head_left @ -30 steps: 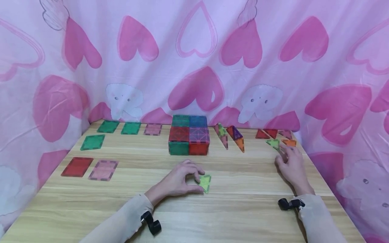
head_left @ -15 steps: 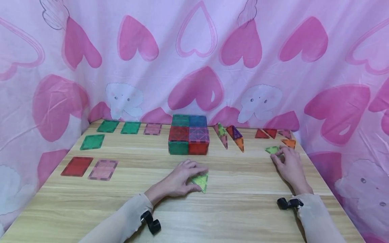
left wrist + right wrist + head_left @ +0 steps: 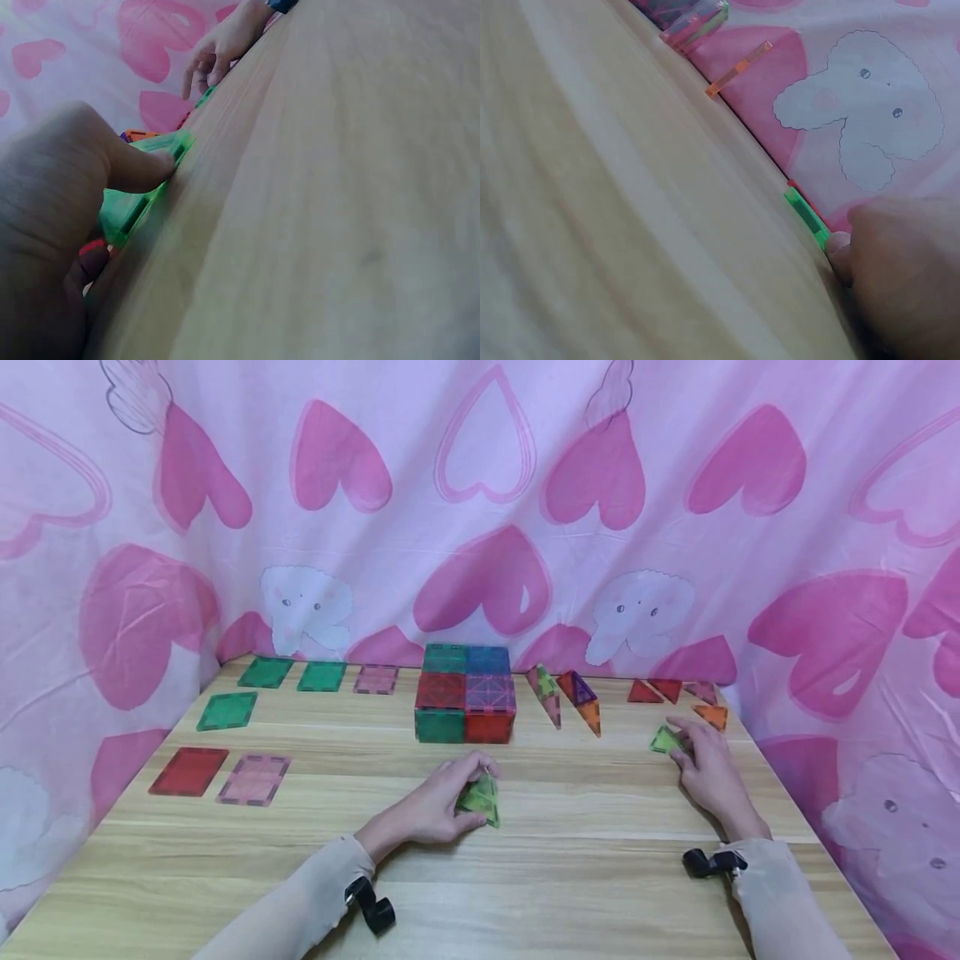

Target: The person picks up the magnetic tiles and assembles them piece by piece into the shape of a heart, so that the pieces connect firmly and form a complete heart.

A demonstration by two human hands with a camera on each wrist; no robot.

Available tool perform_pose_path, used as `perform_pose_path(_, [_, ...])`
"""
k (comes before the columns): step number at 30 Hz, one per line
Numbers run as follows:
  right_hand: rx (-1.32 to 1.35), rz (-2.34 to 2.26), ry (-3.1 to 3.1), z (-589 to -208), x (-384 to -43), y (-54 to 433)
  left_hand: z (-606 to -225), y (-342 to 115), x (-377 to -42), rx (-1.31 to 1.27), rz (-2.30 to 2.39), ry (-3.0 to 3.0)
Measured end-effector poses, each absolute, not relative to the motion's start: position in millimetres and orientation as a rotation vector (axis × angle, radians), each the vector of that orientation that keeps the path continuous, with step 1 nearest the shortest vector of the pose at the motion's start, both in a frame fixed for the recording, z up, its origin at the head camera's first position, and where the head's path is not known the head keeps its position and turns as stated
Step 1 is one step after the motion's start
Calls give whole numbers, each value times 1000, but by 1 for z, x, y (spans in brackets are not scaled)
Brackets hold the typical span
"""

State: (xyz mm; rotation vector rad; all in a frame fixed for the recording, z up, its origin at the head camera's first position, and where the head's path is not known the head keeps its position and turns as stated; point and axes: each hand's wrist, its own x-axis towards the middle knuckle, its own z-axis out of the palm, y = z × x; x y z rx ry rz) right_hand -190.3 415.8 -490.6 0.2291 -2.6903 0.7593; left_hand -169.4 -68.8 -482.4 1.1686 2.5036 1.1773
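Observation:
My left hand [image 3: 438, 802] pinches a light-green translucent triangular magnetic tile [image 3: 482, 797] between thumb and fingers, low over the middle of the table. In the left wrist view the thumb presses the edge of that green tile [image 3: 124, 214], which stands tilted. Over at the right, my right hand [image 3: 712, 772] holds a second light-green triangular tile [image 3: 664, 740] at its right side, thumb and fingertips on it; the right wrist view has the thumb at the end of this green tile [image 3: 808, 216]. Beyond it lie an orange triangle [image 3: 711, 717] and several red and pink ones.
A block built of coloured square tiles [image 3: 465, 693] stands at the back centre. Two long diamond shapes of joined triangles [image 3: 581, 700] are right of it. Green, red and pink square tiles [image 3: 189, 772] lie at the left. A pink heart-print curtain [image 3: 480, 527] hangs behind the table.
The left hand has tilted its green triangle and shifted it slightly left. The right hand has drawn its green triangle toward the front and left, away from the orange one.

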Motion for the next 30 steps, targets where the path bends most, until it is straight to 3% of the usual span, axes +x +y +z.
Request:
perform_pose_path(18, [296,855,-2744,-485,-186,417,-485,-70,-171,1114,1335,2535])
perform_pose_path(30, [120,1024,-2625,-485,-178,420,-487,-68,-171,1102,1339,2563])
